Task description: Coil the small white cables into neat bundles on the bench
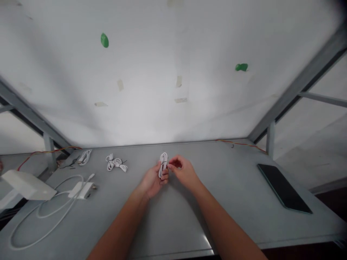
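While left hand (pixel 152 182) closes round coiled white cable (pixel 163 169) above worktop (pixel 162 224) | right hand (pixel 187 174) has grip nearly closed beside it, hold unclear | dark tie (pixel 163 162) crosses cable; whether fastened, cannot tell

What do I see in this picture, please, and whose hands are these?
This is one picture, from a camera worn on a person's head, looking forward and down. No robot is here: the two bare hands belong to that person. The left hand holds a bundled white cable, with a dark tie around its middle. The right hand is close beside it, its fingers curled near the bundle.

On the grey table, to the left, are more bundled white cables, and a white plug adapter near a long, loosely looped white cable. To the right lies a flat device with a dark screen, perhaps a tablet. Behind stands a pale wall with green patches.
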### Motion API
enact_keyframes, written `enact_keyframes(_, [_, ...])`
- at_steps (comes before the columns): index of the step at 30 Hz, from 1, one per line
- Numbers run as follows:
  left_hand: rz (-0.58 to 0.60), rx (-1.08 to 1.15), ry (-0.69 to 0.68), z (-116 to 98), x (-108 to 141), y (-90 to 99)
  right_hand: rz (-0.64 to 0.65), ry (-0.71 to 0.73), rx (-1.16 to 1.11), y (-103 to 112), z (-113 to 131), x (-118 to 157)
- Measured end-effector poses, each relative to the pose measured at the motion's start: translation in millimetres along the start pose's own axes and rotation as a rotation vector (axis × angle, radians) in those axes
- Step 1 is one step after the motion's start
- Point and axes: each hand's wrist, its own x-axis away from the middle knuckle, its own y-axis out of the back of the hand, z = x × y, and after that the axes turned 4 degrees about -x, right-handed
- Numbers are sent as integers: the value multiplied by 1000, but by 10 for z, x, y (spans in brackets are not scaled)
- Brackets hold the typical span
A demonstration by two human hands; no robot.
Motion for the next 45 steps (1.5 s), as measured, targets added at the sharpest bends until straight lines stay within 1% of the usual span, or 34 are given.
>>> enact_keyframes(3, [4,22,-8,10,3,-11,26,34,80,-13,-9,1])
enact_keyframes(7, [0,79,0,20,12,-42,55,148,177,3,26,7])
enact_keyframes(11, [-47,92,-3,23,11,-63,84,276,284,5,70,53])
enact_keyframes(14, [-75,98,-20,23,6,-57,86,329,359,-7,64,87])
enact_keyframes(16, [-83,107,-20,21,5,-47,87,344,395,-13,40,94])
enact_keyframes(23, [-57,142,53,-10,16,-49,65,357,423,-14,-35,77])
enact_keyframes(29, [-22,208,103,-48,43,-51,64,338,451,1,-22,91])
enact_keyframes(33, [-5,231,134,-54,43,-26,72,373,467,0,3,115])
enact_keyframes(35, [-23,219,132,-45,33,-18,92,420,483,-12,30,137])
enact_keyframes(37, [-53,204,128,-31,22,-16,109,496,508,-28,64,162])
enact_keyframes(42, [-132,172,144,10,17,-18,98,756,559,-64,118,195])
enact_keyframes(45, [-137,150,115,52,24,-2,165,838,604,-84,92,178])
